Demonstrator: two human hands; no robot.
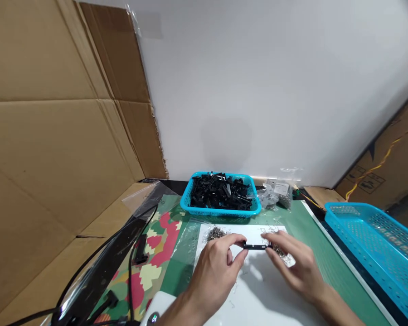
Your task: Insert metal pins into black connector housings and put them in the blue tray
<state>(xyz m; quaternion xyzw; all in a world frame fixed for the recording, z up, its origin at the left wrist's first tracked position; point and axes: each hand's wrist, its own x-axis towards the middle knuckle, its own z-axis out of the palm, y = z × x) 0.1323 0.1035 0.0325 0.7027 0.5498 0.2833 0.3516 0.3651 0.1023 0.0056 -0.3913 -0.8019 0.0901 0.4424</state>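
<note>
Black part (256, 247) is held by 2 hands (216, 266) (298, 265).

A black part (256, 247) spans the gap between the left hand (214, 267) and the right hand (299, 265), one end pinched in each. Below the fingers (240, 259) I see a white sheet (258, 290); just beyond the left ones, a wiry pile (215, 233). Farther past them stands a blue basket (221, 212) of black pieces (221, 192).
</note>
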